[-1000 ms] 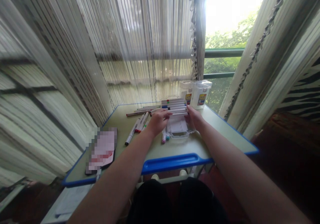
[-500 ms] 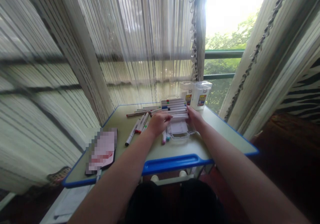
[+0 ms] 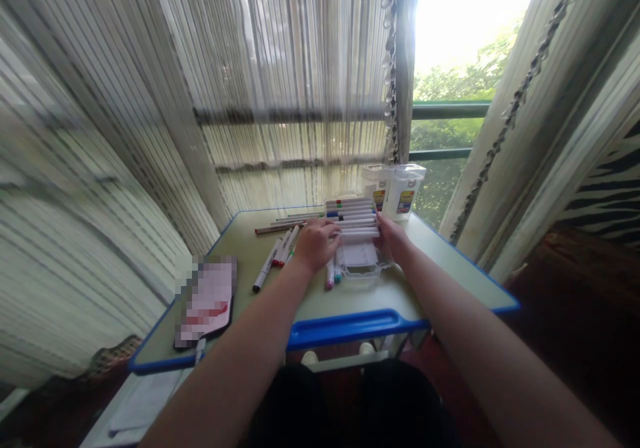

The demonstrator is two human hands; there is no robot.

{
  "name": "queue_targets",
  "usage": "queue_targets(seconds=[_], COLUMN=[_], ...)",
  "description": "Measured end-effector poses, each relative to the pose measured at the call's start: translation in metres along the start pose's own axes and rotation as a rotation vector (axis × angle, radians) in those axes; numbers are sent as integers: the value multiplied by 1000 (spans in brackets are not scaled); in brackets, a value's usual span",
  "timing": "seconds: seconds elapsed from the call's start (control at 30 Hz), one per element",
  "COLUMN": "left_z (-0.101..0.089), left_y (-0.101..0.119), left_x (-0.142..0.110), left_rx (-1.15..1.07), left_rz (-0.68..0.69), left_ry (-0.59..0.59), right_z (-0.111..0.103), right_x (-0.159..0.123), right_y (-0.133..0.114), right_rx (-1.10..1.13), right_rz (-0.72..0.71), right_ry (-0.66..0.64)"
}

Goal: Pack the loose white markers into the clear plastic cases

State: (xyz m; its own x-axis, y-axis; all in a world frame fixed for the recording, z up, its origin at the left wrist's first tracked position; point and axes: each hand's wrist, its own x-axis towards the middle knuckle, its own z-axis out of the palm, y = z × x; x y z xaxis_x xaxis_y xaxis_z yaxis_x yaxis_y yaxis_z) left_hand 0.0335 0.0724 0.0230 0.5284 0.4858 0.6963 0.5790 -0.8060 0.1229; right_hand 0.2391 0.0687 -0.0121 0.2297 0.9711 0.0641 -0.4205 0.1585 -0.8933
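Note:
A clear plastic case (image 3: pixel 361 275) lies on the desk with a row of white markers (image 3: pixel 356 211) across its far part; the caps I can make out are red, green, blue and black. My left hand (image 3: pixel 316 245) is at the row's left end, fingers closed on the nearest marker (image 3: pixel 359 233). My right hand (image 3: pixel 393 236) grips the case's right side beside the markers' other ends; some of its fingers are hidden. Pink and teal capped markers (image 3: pixel 330 278) stick out beside the case, close to my left hand.
Loose markers (image 3: pixel 267 267) lie left of my hands, with slim pens (image 3: pixel 280 229) behind them. Two clear containers (image 3: pixel 404 195) stand at the back right. A phone-like device (image 3: pixel 207 301), blurred, rests at the left. The desk has a blue edge (image 3: pixel 345 328); curtains hang behind.
The nearest marker has shifted slightly toward me over the case, my left fingers moving with it. My right hand stays at the case's side. The view has shifted slightly.

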Motion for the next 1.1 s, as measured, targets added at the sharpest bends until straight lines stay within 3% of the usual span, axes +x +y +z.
queue_targets(seconds=[0.2,0.63,0.73,0.83,0.97,1.1], left_z=[-4,0,0,0,2,9], left_y=[1,-6,-5,-6,-12,-12], left_x=[0,-2,0,1,3,4], left_rx=[60,6,-18,-68,-212,-575], left_rz=[-120,-18,-43,-142,-387,-592], left_ry=[34,-34,-6,76,166,138], right_z=[0,-1,-2,-1,1,3], right_x=[2,4,5,4,2,-2], right_y=[-1,-1,-2,-3,-4,-5], right_rx=[87,102,112,112,114,80], right_rz=[-19,-34,-28,-30,-40,-61], right_ry=[-41,-30,-8,-24,-7,-46])
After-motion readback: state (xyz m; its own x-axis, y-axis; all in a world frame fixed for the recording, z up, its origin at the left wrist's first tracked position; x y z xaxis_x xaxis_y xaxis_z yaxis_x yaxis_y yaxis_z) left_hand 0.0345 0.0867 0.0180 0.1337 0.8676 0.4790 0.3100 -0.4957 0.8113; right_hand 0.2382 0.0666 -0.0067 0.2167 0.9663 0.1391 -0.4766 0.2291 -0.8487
